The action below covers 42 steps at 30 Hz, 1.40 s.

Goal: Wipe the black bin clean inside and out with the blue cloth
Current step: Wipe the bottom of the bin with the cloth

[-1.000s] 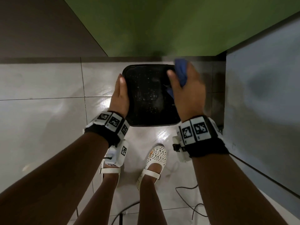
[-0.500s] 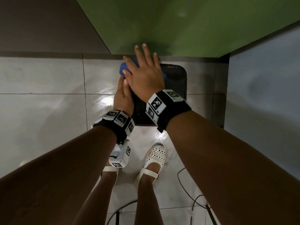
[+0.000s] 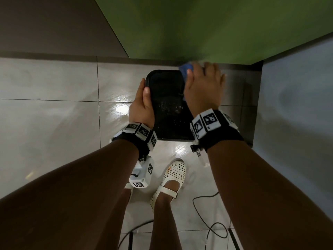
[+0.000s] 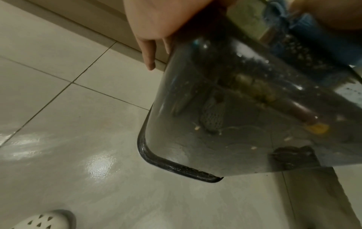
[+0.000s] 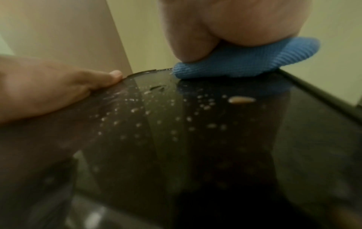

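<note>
I steady the glossy black plastic bin (image 3: pixel 167 105) on the pale tiled floor (image 3: pixel 54 123), my left hand (image 3: pixel 142 103) clasping its left rim. My right hand (image 3: pixel 203 87) presses the soft blue ribbed cloth (image 5: pixel 245 62) on the far rim. Wet and droplet-beaded, the bin looks light, stiff and slippery; the rim seems the surest hold.

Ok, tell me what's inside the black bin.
Droplets and pale specks cling to the black bin's inner walls. The right hand and blue cloth cover the far right corner.

glossy pale floor tiles (image 3: pixel 54 123), green wall (image 3: pixel 198 24)
</note>
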Available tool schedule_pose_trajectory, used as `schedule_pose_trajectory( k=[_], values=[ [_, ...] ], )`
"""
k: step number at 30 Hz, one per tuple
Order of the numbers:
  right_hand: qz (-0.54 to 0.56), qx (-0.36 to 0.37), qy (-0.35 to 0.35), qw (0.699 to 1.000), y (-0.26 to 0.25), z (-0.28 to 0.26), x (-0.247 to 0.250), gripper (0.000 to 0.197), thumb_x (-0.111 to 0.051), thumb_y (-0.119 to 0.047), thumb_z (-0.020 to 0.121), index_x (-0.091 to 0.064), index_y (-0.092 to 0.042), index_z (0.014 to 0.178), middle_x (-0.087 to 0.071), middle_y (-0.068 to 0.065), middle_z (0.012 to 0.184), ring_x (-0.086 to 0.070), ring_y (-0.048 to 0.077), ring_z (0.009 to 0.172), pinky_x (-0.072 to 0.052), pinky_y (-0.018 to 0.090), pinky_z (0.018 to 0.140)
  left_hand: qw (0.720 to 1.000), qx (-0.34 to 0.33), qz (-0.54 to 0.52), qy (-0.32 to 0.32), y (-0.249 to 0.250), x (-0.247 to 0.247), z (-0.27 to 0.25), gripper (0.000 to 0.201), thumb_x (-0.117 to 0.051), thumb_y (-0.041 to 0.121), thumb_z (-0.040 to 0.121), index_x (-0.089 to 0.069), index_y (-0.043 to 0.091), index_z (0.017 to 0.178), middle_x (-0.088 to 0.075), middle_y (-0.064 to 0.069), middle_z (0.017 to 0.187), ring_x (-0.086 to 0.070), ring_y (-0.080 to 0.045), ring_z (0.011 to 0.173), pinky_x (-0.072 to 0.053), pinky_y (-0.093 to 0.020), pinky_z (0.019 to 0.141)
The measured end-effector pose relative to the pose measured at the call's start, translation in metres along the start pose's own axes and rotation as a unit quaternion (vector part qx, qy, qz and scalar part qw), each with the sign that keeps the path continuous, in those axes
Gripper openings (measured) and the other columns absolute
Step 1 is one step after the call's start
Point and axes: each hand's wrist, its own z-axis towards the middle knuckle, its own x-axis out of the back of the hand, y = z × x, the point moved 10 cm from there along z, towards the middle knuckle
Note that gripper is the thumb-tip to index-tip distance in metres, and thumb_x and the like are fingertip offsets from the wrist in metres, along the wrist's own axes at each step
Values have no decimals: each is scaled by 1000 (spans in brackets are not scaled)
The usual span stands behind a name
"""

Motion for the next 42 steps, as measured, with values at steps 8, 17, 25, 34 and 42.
schedule_pose_trajectory(
  k=[8,17,25,34,42],
  values=[
    [-8,19,-69,997,-30,-5,-10,48,-25,-39,101,-26,-22,145,-26,11,154,-8,35,144,-5,55,115,999,-29,37,-8,3,-3,3,42,-28,35,99,-30,32,141,-58,-9,130,-55,-24,118,-36,-17,88],
    [2,62,-84,995,-29,-7,-10,55,-28,-46,99,-16,-25,148,-19,11,156,-5,30,145,-2,51,116,999,-35,12,2,6,-1,1,42,-27,33,99,-31,30,141,-53,-6,136,-49,-10,115,-35,-14,87],
    [138,-265,-54,953,43,-28,-9,50,-26,-39,101,-19,-18,146,-34,17,142,-40,34,125,-36,46,103,998,-45,48,9,10,-1,-2,44,-25,34,99,-22,35,143,-58,-12,128,-55,-26,114,-36,-19,83],
    [100,109,-18,989,-34,-2,4,38,-45,-30,96,-51,-18,131,-59,12,122,-57,31,104,-47,38,83,981,-74,167,-71,14,7,5,45,-28,36,97,-29,28,141,-39,-8,147,-35,-27,137,-27,-44,114],
    [-5,210,-102,972,-74,-2,-16,40,-39,-33,97,-41,-31,136,-51,-2,134,-46,23,121,-34,40,100,983,-66,137,-104,12,-10,4,43,-24,33,100,-30,24,141,-56,-12,130,-53,-30,117,-34,-25,89]
  ],
)
